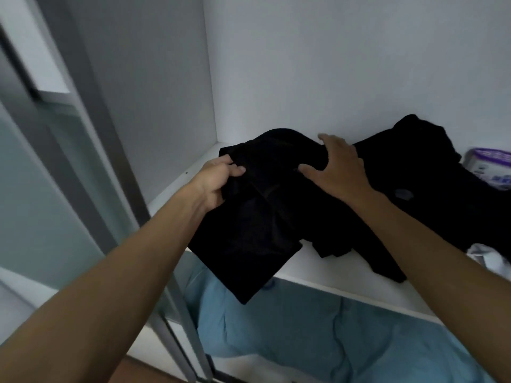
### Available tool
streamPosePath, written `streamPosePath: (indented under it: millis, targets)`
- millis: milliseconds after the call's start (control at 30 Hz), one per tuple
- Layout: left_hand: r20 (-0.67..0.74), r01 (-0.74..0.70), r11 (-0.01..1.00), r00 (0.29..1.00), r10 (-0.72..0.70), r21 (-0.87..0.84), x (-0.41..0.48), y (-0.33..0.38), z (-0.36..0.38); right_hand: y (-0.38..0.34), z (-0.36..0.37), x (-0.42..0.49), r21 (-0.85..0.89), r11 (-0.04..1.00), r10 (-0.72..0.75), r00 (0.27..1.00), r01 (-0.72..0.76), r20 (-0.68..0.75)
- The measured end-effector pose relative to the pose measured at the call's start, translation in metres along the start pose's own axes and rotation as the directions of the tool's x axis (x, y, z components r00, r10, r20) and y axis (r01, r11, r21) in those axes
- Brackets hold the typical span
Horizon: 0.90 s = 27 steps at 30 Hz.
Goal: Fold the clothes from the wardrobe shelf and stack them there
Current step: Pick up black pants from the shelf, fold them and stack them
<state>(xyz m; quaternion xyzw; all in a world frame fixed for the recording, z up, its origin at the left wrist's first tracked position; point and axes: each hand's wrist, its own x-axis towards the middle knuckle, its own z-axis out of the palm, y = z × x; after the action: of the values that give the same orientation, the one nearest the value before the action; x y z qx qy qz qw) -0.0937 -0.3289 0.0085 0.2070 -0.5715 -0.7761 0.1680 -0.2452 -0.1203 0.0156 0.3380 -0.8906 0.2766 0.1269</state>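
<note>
A black garment (249,233) lies on the white wardrobe shelf (340,269), its lower end hanging over the front edge. My left hand (218,181) grips its left edge, thumb on top of the cloth. My right hand (337,170) rests on its upper right part with fingers spread, the fingertips curling over the bunched top. A second black garment (431,194) lies crumpled to the right, partly under my right forearm.
A white and purple tub (490,167) stands at the shelf's right end, and a white cloth (486,258) lies near the front right. Light blue bedding (318,338) fills the space below the shelf. The wardrobe's side wall and door frame (91,150) stand at left.
</note>
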Motion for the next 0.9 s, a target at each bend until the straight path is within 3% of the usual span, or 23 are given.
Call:
streamPosePath:
  millis: [100,200,267,367,433,533,667,733,800,833,900]
  targets:
    - [0.105,0.025,0.997,0.994,-0.033,0.070,-0.037,-0.005,-0.034,-0.016,0.011,0.000,-0.100,0.992,0.116,0.909,-0.083,0.401]
    - [0.189,0.061,0.981,0.977,-0.097,0.185,-0.067,-0.009,-0.065,-0.043,0.033,-0.020,0.012,1.000,0.003,0.829,-0.011,0.560]
    - [0.168,0.073,0.969,0.979,-0.115,0.235,-0.080,-0.010,-0.080,-0.060,0.047,-0.037,0.077,0.997,-0.022,0.844,-0.023,0.536]
    - [0.078,0.103,0.962,0.989,-0.127,0.253,-0.099,-0.012,-0.095,-0.079,0.054,-0.061,0.072,0.997,0.003,0.929,-0.032,0.370]
    - [0.080,0.133,0.962,0.984,-0.156,0.238,-0.113,-0.020,-0.105,-0.091,0.048,-0.083,0.227,0.968,0.030,0.949,-0.105,0.314]
    - [0.027,0.187,0.972,0.981,-0.193,0.142,-0.133,-0.045,-0.117,-0.114,0.035,-0.129,0.495,0.839,0.056,0.940,-0.227,0.336]
    - [0.110,0.343,0.933,0.937,-0.332,-0.107,-0.168,-0.076,-0.129,-0.141,0.043,-0.202,0.484,0.832,0.063,0.914,-0.270,0.401]
    - [0.104,0.341,0.931,0.939,-0.329,-0.132,-0.180,-0.086,-0.134,-0.152,0.052,-0.240,0.451,0.842,0.098,0.908,-0.294,0.408]
    - [0.030,0.249,0.967,0.969,-0.247,-0.064,-0.187,-0.089,-0.134,-0.162,0.056,-0.275,0.417,0.820,0.150,0.849,-0.393,0.506]
    - [0.012,0.173,0.985,0.985,-0.173,0.015,-0.190,-0.088,-0.134,-0.165,0.056,-0.291,0.380,0.801,0.172,0.786,-0.463,0.593]
    - [0.105,0.030,0.973,0.993,-0.055,0.227,-0.197,-0.083,-0.132,-0.167,0.045,-0.311,0.247,0.803,0.201,0.637,-0.542,0.744]
